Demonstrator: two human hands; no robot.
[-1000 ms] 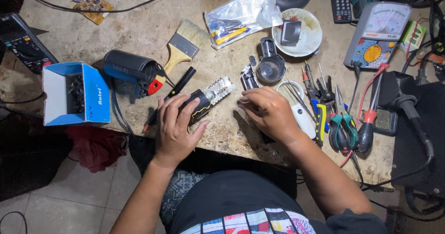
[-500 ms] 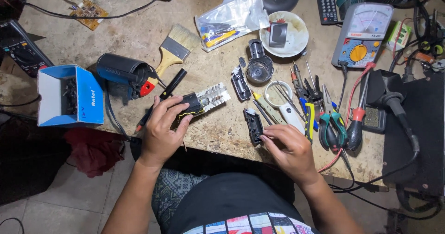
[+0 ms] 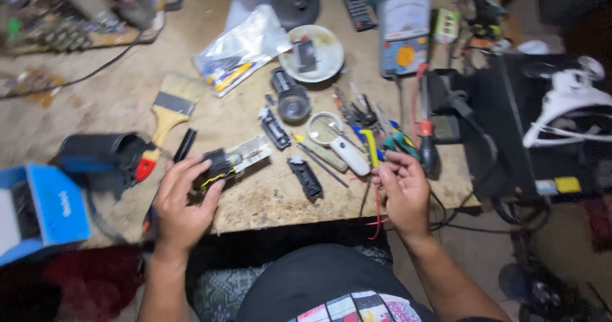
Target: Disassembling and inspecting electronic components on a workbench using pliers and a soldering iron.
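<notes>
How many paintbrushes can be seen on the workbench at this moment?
1. The paintbrush lies left of centre on the workbench, beyond the left hand, bristles pointing away. Others may be hidden among the blurred clutter.

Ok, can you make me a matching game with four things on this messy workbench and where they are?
Things:
1. paintbrush
2. magnifying glass
3. analog multimeter
4. blue box

Places:
a. at the far left edge of the table
b. at the back, right of the white dish
c. just in front of the right hand
d. behind the left hand

Pairs: 1-d, 2-c, 3-b, 4-a
</notes>
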